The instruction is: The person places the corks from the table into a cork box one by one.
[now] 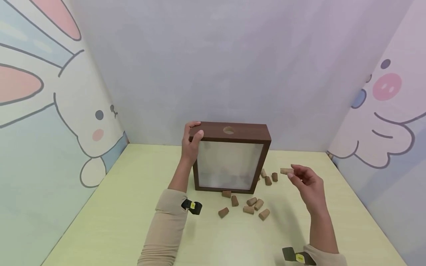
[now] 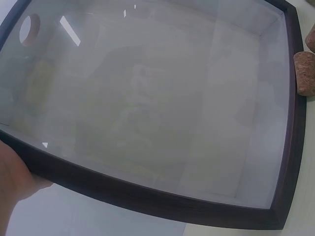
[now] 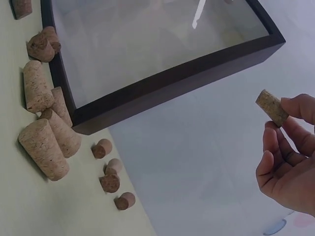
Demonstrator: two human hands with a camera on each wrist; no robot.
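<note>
A dark brown wooden box frame (image 1: pixel 246 132) with a clear front pane (image 1: pixel 229 166) and a round hole in its top stands upright on the table. My left hand (image 1: pixel 191 142) grips its upper left corner, thumb in front and fingers over the top. To the right of the box and apart from it, my right hand (image 1: pixel 309 184) pinches a light cork stopper (image 1: pixel 284 171) between thumb and fingers. The right wrist view shows that cork stopper (image 3: pixel 272 107) standing out from the fingertips. Through the pane (image 2: pixel 147 108) no cork shows inside.
Several loose corks (image 1: pixel 252 201) lie in front of the box, one of them (image 1: pixel 226 194) against its bottom edge. More corks (image 1: pixel 268 180) lie to its right. Behind the pale table (image 1: pixel 133 221) rises a plain wall, with cartoon-printed walls at both sides.
</note>
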